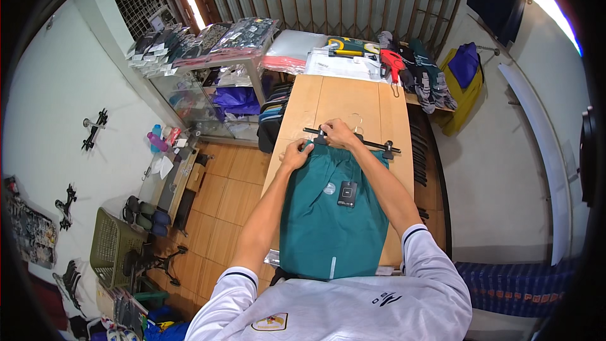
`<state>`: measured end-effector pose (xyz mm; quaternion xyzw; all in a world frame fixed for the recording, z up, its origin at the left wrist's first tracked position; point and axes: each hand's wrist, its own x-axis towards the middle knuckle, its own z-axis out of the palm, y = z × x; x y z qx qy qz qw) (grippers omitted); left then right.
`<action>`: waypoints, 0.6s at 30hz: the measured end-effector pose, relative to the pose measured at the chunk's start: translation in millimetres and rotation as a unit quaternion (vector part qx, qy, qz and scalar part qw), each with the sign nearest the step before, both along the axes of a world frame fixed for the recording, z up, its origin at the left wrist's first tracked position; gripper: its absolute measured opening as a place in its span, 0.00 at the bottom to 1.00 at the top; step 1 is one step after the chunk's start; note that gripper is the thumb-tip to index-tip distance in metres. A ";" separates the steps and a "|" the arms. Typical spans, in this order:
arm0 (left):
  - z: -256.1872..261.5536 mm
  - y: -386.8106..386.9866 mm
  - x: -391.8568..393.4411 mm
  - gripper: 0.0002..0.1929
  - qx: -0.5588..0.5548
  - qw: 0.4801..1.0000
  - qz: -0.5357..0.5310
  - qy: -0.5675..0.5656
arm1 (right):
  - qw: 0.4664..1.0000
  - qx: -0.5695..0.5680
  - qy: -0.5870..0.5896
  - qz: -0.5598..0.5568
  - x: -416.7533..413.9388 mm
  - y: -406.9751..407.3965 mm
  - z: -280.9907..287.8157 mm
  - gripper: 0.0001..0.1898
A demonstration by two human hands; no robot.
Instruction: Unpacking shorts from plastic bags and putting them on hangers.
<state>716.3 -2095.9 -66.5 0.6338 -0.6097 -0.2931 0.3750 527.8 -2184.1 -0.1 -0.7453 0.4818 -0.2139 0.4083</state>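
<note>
Green shorts (322,227) with an elastic waistband lie on a wooden table (350,99), a black hang tag (347,194) on their front. Across the waistband lies a black clip hanger (374,144) with a metal hook. Its right clip (388,150) sits at the waistband's right corner. My left hand (296,154) pinches the waistband's left corner. My right hand (337,132) grips the hanger at its left clip (320,136); whether that clip has closed on the cloth cannot be told.
Beyond the table's far part lie a red tag gun or similar tool (392,62), a yellow-and-black cutter (348,52) and white plastic bags (331,64). Packed garments (241,35) top a glass cabinet (213,99) at left. Hangers with clothes (274,118) stand close to the table's left edge.
</note>
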 end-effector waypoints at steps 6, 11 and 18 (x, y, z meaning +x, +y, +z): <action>-9.2 0.7 6.5 0.13 -0.017 0.993 -0.035 0.111 | 0.993 -0.071 -0.061 -0.069 6.6 -1.5 -18.1 0.13; -7.9 2.1 2.3 0.14 0.002 0.990 -0.036 0.135 | 0.988 -0.084 -0.080 -0.103 6.9 1.7 -24.7 0.11; -17.9 -1.0 9.6 0.20 0.004 0.996 0.005 0.087 | 0.984 -0.105 -0.094 -0.106 12.9 7.5 -26.4 0.09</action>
